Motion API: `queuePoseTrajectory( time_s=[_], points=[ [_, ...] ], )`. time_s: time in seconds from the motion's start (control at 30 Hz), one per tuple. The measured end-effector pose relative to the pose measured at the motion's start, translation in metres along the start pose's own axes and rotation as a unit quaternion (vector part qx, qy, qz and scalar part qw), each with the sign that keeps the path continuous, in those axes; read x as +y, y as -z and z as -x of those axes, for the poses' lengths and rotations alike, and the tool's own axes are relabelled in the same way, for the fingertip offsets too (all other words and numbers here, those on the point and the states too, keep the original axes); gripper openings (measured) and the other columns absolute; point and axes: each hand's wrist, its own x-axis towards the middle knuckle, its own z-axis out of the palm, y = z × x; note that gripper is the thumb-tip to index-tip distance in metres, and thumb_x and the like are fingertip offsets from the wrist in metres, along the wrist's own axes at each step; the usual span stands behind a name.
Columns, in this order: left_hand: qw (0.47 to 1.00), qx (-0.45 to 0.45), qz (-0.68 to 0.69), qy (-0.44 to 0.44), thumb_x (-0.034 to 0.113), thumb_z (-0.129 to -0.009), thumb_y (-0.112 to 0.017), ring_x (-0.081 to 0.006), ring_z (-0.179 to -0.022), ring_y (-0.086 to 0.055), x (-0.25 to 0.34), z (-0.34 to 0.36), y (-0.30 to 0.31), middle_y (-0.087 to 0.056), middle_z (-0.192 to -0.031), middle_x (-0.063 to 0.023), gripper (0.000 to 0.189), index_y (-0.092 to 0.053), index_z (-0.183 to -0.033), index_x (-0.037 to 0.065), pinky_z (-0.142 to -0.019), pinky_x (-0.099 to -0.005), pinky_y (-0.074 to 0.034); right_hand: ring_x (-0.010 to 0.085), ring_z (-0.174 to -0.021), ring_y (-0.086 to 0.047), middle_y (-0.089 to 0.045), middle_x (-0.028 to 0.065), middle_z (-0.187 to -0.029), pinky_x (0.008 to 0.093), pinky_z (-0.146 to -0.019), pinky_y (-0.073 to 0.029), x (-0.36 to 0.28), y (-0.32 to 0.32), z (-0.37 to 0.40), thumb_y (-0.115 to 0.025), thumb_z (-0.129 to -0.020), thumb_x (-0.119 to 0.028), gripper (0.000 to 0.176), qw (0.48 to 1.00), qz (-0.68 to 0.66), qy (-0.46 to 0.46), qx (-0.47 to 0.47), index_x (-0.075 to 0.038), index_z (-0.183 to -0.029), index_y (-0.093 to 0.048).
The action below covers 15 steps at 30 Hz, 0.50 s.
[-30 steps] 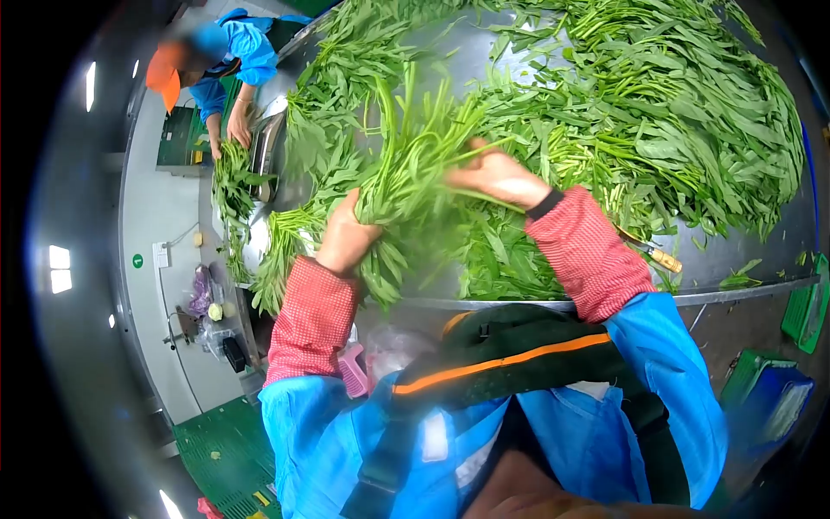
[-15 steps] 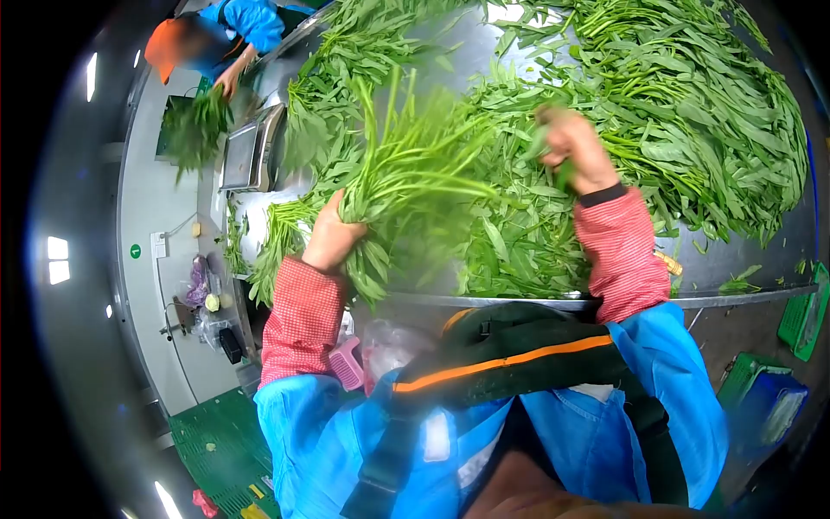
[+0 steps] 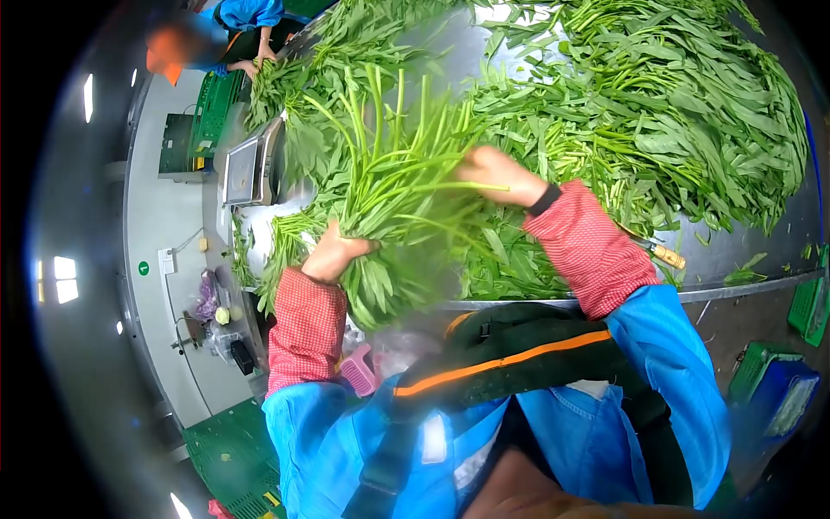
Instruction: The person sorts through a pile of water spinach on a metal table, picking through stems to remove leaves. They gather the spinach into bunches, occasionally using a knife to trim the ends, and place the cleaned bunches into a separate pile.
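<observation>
My left hand (image 3: pixel 335 253) is closed round a bunch of leafy greens with long pale stems, like water spinach (image 3: pixel 380 173), raised over the table's near side. The bunch's stems fan upward and to the right, while leaves hang below the fist. At the right side of the bunch is my right hand (image 3: pixel 501 176), its fingers curled against the stems; the fingertips are blurred and partly hidden. Loose greens (image 3: pixel 519 268) lie under and beside both hands.
A big heap of greens (image 3: pixel 692 130) covers the metal table's (image 3: pixel 718 270) right side. A yellow-handled tool (image 3: pixel 666 254) lies near the front edge. To the left stands a scale (image 3: pixel 252 166). A co-worker (image 3: pixel 246 13) handles greens at the far left. A pink basket (image 3: pixel 358 370) sits below the edge.
My right hand has moved left from over the loose greens to the bunch. My left hand stays round it, slightly lower. The co-worker's hands have moved from beside the scale to greens behind it.
</observation>
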Motion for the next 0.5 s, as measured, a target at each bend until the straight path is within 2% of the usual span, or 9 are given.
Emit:
queuePoseTrajectory(
  time_s=[0.07,0.1,0.13,0.23,0.27,0.3,0.4,0.47,0.5],
  points=[
    [1.000,0.018,-0.004,0.010,-0.003,-0.070,-0.063,-0.0175,-0.099,-0.057,-0.008,0.009,0.006,-0.062,-0.111,-0.0069,0.050,-0.055,-0.119,-0.001,-0.088,-0.0307,-0.045,0.0160,-0.067,-0.056,-0.056,0.0063,-0.074,0.0285,-0.060,-0.048,0.021,0.026,0.011,-0.053,-0.089,-0.014,0.017,0.963,0.174,0.166,0.123,-0.002,-0.102,-0.054],
    [1.000,0.027,-0.006,0.014,-0.003,-0.070,-0.063,-0.0175,-0.100,-0.056,-0.014,0.013,0.010,-0.062,-0.111,-0.0067,0.051,-0.055,-0.120,-0.001,-0.088,-0.0306,-0.044,0.0123,-0.058,-0.049,-0.050,0.0021,-0.067,0.0255,-0.051,-0.042,0.016,0.048,0.022,-0.052,-0.090,-0.016,0.014,0.972,-0.176,-0.049,0.150,-0.004,-0.098,-0.052],
    [0.999,0.025,0.039,0.013,-0.001,-0.069,-0.065,-0.0174,-0.100,-0.056,-0.023,0.014,0.013,-0.062,-0.110,-0.0061,0.053,-0.054,-0.121,-0.001,-0.087,-0.0298,-0.044,0.0086,-0.048,-0.042,-0.044,-0.0021,-0.060,0.0226,-0.043,-0.036,0.007,0.067,0.028,-0.050,-0.090,-0.017,0.012,0.817,-0.493,-0.257,0.152,-0.006,-0.093,-0.050],
    [0.999,0.013,0.046,0.022,0.002,-0.069,-0.067,-0.0170,-0.098,-0.056,-0.031,0.018,0.019,-0.062,-0.109,-0.0061,0.054,-0.054,-0.122,0.000,-0.086,-0.0292,-0.045,0.0020,-0.042,-0.029,-0.038,-0.0075,-0.056,0.0179,-0.037,-0.023,-0.019,0.058,0.023,-0.048,-0.091,-0.022,0.014,0.847,-0.407,-0.297,0.173,-0.008,-0.089,-0.046],
    [0.999,0.008,0.047,0.026,0.003,-0.069,-0.068,-0.0170,-0.098,-0.056,-0.032,0.017,0.019,-0.062,-0.108,-0.0061,0.054,-0.054,-0.121,0.000,-0.085,-0.0291,-0.045,0.0045,-0.048,-0.040,-0.049,-0.0038,-0.063,0.0187,-0.043,-0.035,-0.031,0.053,0.018,-0.051,-0.091,-0.027,0.023,0.865,-0.383,-0.303,0.114,-0.004,-0.097,-0.050],
    [0.998,0.002,0.048,0.028,0.003,-0.069,-0.068,-0.0169,-0.097,-0.056,-0.031,0.016,0.019,-0.062,-0.108,-0.0062,0.054,-0.054,-0.121,0.000,-0.085,-0.0290,-0.045,0.0092,-0.060,-0.052,-0.060,0.0017,-0.076,0.0232,-0.053,-0.045,-0.056,0.043,0.011,-0.055,-0.091,-0.033,0.040,0.939,-0.218,-0.236,0.124,0.000,-0.113,-0.050],
    [0.998,-0.022,0.021,0.052,0.004,-0.069,-0.069,-0.0170,-0.094,-0.058,-0.026,0.013,0.013,-0.064,-0.104,-0.0069,0.053,-0.055,-0.120,0.001,-0.084,-0.0297,-0.046,0.0207,-0.069,-0.060,-0.062,0.0118,-0.076,0.0350,-0.062,-0.049,-0.070,0.020,-0.002,-0.066,-0.081,-0.044,0.058,0.976,0.046,-0.214,0.004,0.005,-0.110,-0.052],
    [0.999,-0.007,-0.009,0.042,0.007,-0.068,-0.071,-0.0171,-0.090,-0.061,-0.033,0.011,0.012,-0.066,-0.098,-0.0084,0.048,-0.059,-0.114,0.000,-0.083,-0.0319,-0.048,0.0187,-0.063,-0.057,-0.057,0.0112,-0.067,0.0347,-0.059,-0.047,-0.063,0.015,-0.008,-0.065,-0.082,-0.044,0.049,0.963,0.168,-0.202,-0.055,0.003,-0.092,-0.058],
    [0.999,-0.010,-0.032,0.037,0.008,-0.069,-0.071,-0.0175,-0.091,-0.061,-0.031,0.012,0.013,-0.067,-0.099,-0.0086,0.044,-0.061,-0.111,-0.001,-0.085,-0.0319,-0.048,0.0224,-0.059,-0.055,-0.055,0.0103,-0.063,0.0353,-0.057,-0.047,-0.039,0.004,-0.006,-0.066,-0.080,-0.033,0.034,0.983,0.101,-0.123,0.092,0.001,-0.081,-0.059]
  ],
)
